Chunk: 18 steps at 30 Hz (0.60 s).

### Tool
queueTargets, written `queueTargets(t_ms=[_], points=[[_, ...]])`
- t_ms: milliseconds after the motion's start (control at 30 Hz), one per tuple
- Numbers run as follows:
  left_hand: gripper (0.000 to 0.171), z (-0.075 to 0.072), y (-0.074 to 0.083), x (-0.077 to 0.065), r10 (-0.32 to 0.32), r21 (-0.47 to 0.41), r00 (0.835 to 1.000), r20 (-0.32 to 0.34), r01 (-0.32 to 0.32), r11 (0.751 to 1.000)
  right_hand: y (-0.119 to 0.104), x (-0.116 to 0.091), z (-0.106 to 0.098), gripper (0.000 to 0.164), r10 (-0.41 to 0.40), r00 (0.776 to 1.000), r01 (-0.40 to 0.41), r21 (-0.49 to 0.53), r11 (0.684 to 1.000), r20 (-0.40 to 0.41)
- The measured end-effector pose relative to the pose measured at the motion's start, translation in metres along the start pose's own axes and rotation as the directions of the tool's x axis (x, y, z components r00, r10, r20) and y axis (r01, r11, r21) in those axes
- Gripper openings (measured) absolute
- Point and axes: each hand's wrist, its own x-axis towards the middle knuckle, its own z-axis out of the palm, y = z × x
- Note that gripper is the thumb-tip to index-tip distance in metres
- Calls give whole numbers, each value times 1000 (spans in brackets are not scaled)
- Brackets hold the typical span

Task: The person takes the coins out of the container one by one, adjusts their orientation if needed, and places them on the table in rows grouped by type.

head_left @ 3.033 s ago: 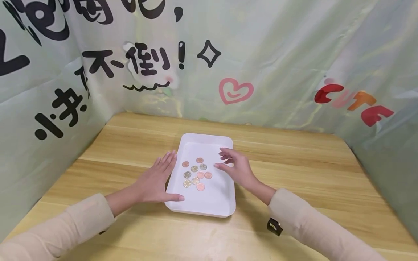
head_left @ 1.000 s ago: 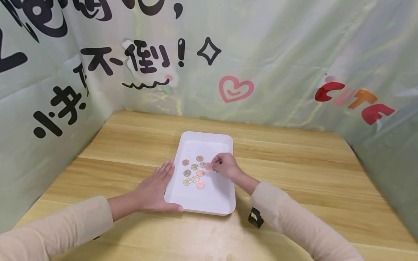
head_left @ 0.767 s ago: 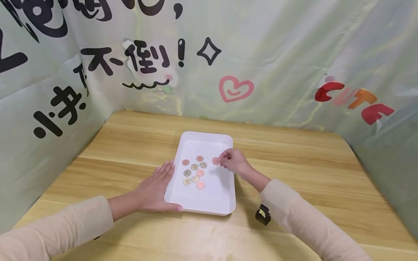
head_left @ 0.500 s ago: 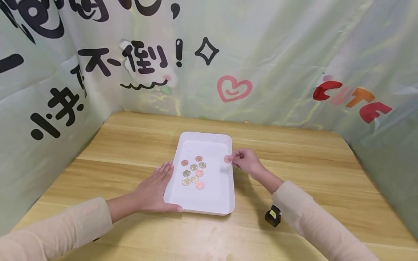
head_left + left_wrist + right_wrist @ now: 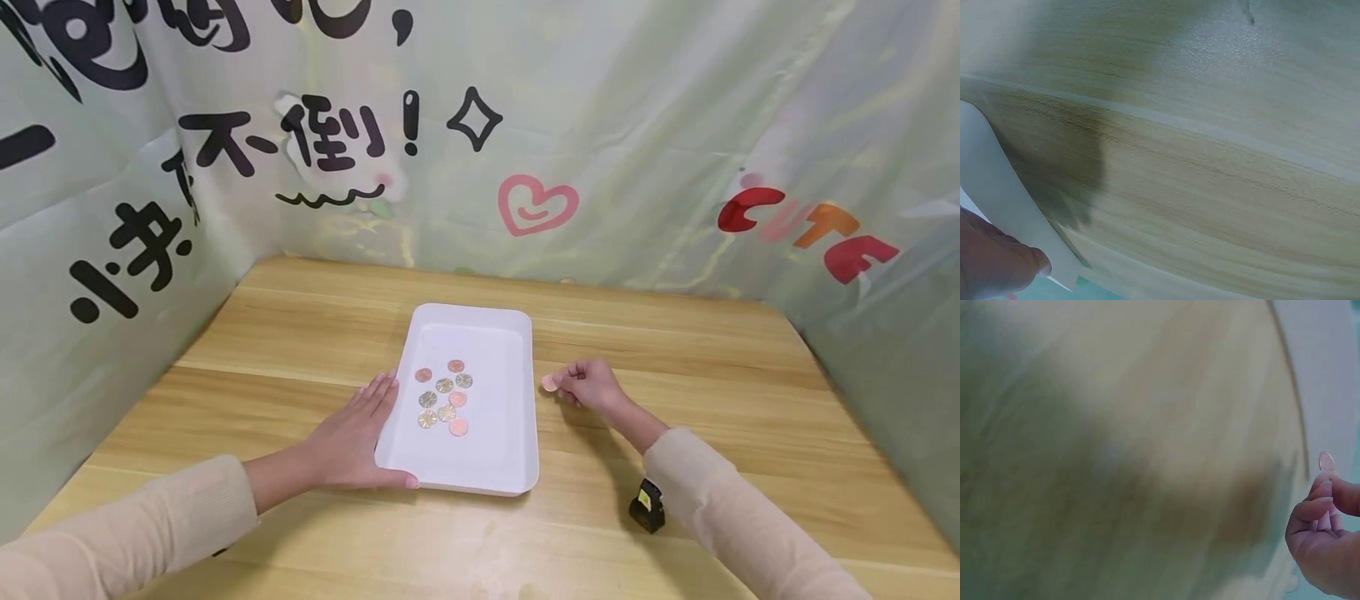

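Observation:
My right hand (image 5: 596, 386) pinches a copper-coloured coin (image 5: 550, 382) between thumb and fingertips, just right of the white tray (image 5: 498, 467). In the right wrist view the same coin (image 5: 1326, 460) stands up from the fingertips, with the other fingers curled. My left hand (image 5: 352, 442) lies along the tray's left side, fingers straight on its edge and the thumb at the near left corner. Several loose coins lie inside the tray, among them a copper one (image 5: 458, 427) nearest me and a gold-coloured one (image 5: 427, 418). The left wrist view shows part of the left hand (image 5: 997, 259) against the tray wall.
The tray stands on a wood-grain table (image 5: 300, 333). A printed cloth (image 5: 637, 125) with lettering and a pink heart encloses the back and sides. A small black device (image 5: 647, 507) sits under the right sleeve cuff.
The right hand has picked a copper coin out of the tray and carried it rightward over the rim, then lower beside the tray. The left hand stays at the tray's left side.

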Motion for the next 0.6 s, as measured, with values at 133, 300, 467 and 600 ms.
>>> queueTargets(t_ms=[133,300,467,600], points=[[121,1,0,0,7,3,1000,-7,-7,1000,5,1,3,15,41,999,-42,-56,998,-5],[121,2,-1,0,6,17,1000,-12,-6,1000,4,3,4,15,54,998,-58,-144,988,-35],[121,3,-2,0,2,23,1000,-12,-2,1000,3,6,5,18,51,997,-60,-216,975,-51],[121,3,-1,0,1,22,1000,-13,0,1000,3,7,8,19,25,998,-42,-272,961,-66]])
